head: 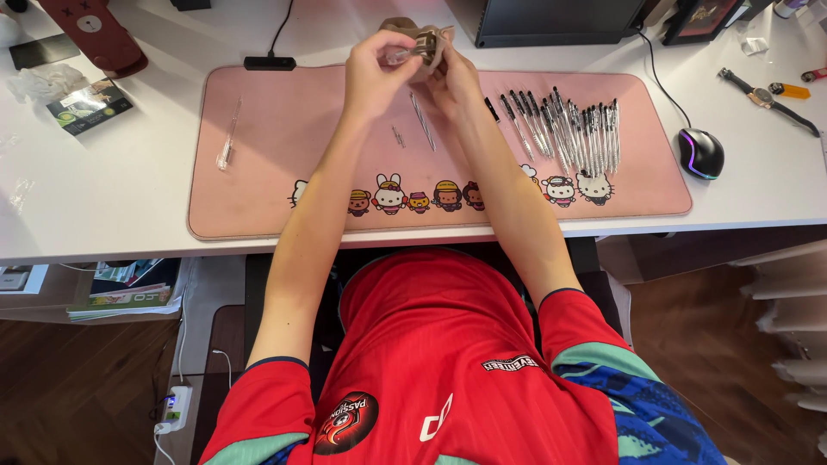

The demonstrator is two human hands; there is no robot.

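Note:
Both my hands are raised together over the far edge of a pink desk mat (276,181) with cartoon figures. My left hand (376,71) pinches a small clear pen part (419,47) at its fingertips. My right hand (452,76) meets it from the right and touches the same piece. A small brown bag (405,26) sits just behind the hands. Thin pen parts (422,122) lie on the mat below my hands. A row of several assembled pens (568,129) lies to the right on the mat. One clear pen barrel (228,138) lies alone at the mat's left.
A black computer mouse (699,152) with a cable sits right of the mat, a wristwatch (762,96) beyond it. A dark box (551,21) stands at the back. A small packet (89,105) and crumpled plastic (43,82) lie at the left. The white desk's front edge (103,245) runs below the mat.

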